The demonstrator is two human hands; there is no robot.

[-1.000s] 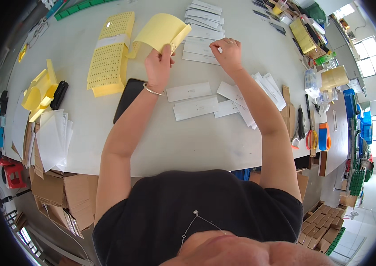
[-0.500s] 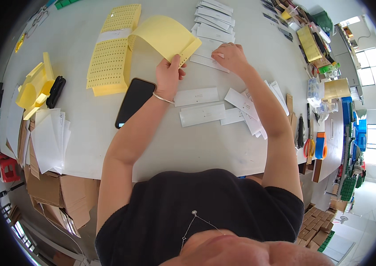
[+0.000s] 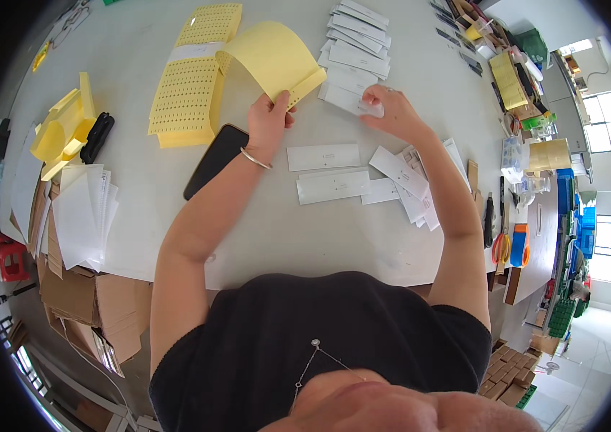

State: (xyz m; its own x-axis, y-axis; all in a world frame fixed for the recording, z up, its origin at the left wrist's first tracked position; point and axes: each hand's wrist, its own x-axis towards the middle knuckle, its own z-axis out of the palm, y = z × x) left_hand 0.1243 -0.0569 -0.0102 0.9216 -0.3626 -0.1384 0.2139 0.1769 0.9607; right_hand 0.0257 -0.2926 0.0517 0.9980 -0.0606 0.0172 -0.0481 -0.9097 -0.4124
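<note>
My left hand [image 3: 269,119] is closed on the loose end of a yellow card strip [image 3: 269,54], thumb on top. The strip arches up from a folded yellow stack [image 3: 190,93] that has rows of small holes and a white band. My right hand [image 3: 395,115] is at the right end of a white paper slip [image 3: 345,98], the nearest of an overlapping row of white slips [image 3: 359,54]. Its thumb and index finger are curved and apart, with white paper showing between them. Beside my left wrist lies a black phone [image 3: 215,162], partly under my forearm.
More white slips [image 3: 331,186] lie between my forearms. At the left are a yellow folded holder [image 3: 64,133], a black case [image 3: 96,137] and white sheets [image 3: 82,223]. Scissors [image 3: 500,248] and an orange-and-blue tape roll [image 3: 520,245] lie at the right edge.
My right hand has drawn back slightly to the right and nearer me, its thumb and index finger parting over the slip. My left hand still holds the yellow strip.
</note>
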